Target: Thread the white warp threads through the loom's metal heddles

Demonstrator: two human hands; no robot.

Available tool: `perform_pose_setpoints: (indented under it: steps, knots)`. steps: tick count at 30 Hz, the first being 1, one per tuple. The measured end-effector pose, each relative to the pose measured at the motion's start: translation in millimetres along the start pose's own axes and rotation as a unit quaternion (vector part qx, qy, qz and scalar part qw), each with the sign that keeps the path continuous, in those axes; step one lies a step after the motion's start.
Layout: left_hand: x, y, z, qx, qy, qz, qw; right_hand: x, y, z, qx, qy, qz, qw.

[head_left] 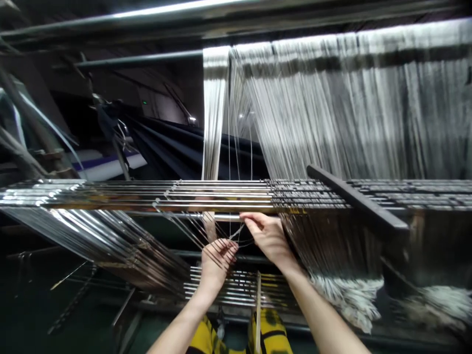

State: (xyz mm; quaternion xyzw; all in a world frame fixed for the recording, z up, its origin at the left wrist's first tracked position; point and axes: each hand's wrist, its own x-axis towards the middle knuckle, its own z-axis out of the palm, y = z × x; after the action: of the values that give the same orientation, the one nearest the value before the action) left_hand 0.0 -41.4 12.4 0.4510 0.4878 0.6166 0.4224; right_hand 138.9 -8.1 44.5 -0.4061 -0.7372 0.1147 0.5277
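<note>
Pale warp threads point(236, 235) run between my two hands, just below a row of metal heddle bars point(221, 192). My left hand point(218, 255) is closed in a pinch on the threads, its fingertips pointing up and right. My right hand point(267, 233) sits slightly higher, thumb and forefinger pressed together near the same threads; whether a strand is between those fingertips is too fine to make out. A few thin metal heddles point(191, 228) slant across in front of my left hand. A narrow band of white warp point(216, 108) hangs behind it.
A wide sheet of warp threads point(332, 113) fills the right side, ending in knotted bundles point(354, 300). A dark flat bar point(357, 199) lies across the heddle bars. Bunched heddles point(121, 241) hang at the left. Dark cloth point(165, 142) stretches behind. A thin stick point(258, 314) stands below my hands.
</note>
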Motion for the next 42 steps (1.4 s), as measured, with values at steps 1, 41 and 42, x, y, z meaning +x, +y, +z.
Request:
perform_pose_setpoints:
  steps: [1, 41, 42]
  knots:
    - [-5, 0, -6.0, 0.002, 0.001, -0.014, 1.000, -6, -8, -3, 0.005, 0.005, -0.034, 0.999]
    - [-67, 12, -32.4, 0.082, 0.029, 0.032, 0.996, -30, -34, -3, -0.008, -0.213, -0.136, 0.968]
    - [-69, 14, -29.0, 0.087, 0.028, 0.038, 0.995, -29, -35, -1, -0.023, -0.220, -0.132, 0.966]
